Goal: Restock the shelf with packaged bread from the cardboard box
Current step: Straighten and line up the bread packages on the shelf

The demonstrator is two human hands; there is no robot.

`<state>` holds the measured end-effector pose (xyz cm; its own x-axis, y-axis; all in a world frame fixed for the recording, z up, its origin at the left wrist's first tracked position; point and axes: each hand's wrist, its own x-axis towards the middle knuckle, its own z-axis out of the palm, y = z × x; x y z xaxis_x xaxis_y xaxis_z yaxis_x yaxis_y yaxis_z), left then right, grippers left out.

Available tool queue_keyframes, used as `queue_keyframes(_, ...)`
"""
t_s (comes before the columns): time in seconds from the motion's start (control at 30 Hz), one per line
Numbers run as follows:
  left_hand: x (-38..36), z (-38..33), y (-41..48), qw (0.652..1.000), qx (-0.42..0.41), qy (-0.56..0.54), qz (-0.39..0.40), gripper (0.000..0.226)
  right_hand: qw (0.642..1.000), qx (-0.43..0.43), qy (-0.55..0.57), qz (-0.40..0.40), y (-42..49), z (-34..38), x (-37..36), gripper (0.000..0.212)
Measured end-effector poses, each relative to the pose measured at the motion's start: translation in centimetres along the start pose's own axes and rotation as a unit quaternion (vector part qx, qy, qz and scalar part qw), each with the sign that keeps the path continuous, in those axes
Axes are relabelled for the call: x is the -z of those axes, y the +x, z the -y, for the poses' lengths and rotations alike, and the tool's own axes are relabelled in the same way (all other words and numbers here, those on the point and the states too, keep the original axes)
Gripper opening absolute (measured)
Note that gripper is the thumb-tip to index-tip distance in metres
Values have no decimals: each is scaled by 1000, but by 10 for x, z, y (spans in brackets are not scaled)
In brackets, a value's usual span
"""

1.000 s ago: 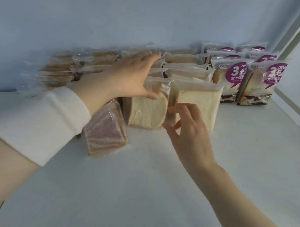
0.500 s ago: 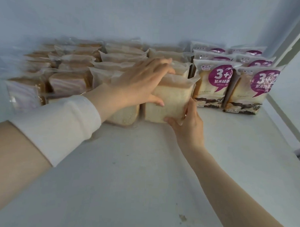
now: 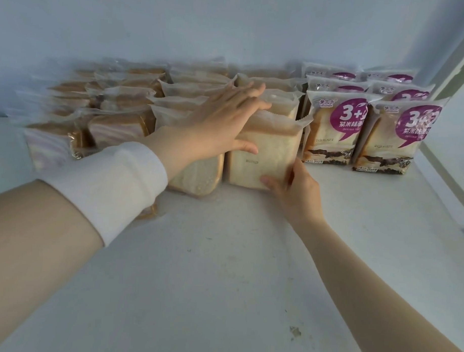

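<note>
1. Shelf [image 3: 222, 267]: a white, flat surface. Its front half is bare, and stock fills the back edge from the left side to the right corner.
2. Back wall [image 3: 204, 24]: pale blue, directly behind the stock.
3. Clear-wrapped packs [image 3: 192, 87]: they stand upright in rows running from the back edge forward, in the middle of the shelf. Brown-crusted marbled packs [image 3: 117, 127] stand in rows to their left.
4. Purple-labelled packs [image 3: 332, 129]: two columns stand upright at the back right corner. The front pair is level with the front of the middle rows.
5. White sleeve [image 3: 107, 184]: it covers the left wrist and crosses in front of the marbled packs.
6. Bread pack [image 3: 263, 156]: white sliced bread in a clear wrapper, standing upright at the front of a middle row. Its base is on the shelf. A similar pack [image 3: 199, 177] is just beside it on the left, and the purple-labelled front pack is just beside it on the right.
7. Left hand [image 3: 222, 125]: released, not grasping. The straight fingers lie across the top seam of the bread pack and the packs behind it, and the thumb presses on its front face.
8. Right hand [image 3: 296, 188]: it grasps the bread pack at its lower right corner, with the thumb on the front face and the fingers curled round the side.
9. Small dark mark [image 3: 295, 330]: on the bare shelf near the front edge.
</note>
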<state>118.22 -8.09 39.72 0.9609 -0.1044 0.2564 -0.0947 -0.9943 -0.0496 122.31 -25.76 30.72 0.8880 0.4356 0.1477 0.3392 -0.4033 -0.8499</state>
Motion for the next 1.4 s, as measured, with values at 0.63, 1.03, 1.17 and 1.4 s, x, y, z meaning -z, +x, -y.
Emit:
queue_keyframes(0.63,28,47,-70,997,56,41,-30,56,989,57,-132,17,-66,55,-60,56)
queue_keyframes(1.03,16,54,-81,990,77,18,-116,38,965,117,-204,-120,-36,69,-87,31)
queue_keyframes(1.17,9,49,-81,989,88,18,-114,39,966,110,-215,-95,-34,66,-86,39)
queue_keyframes(1.4,23,14,-143,929,293,-23,-225,47,970,103,-204,-80,-39,65,-82,45)
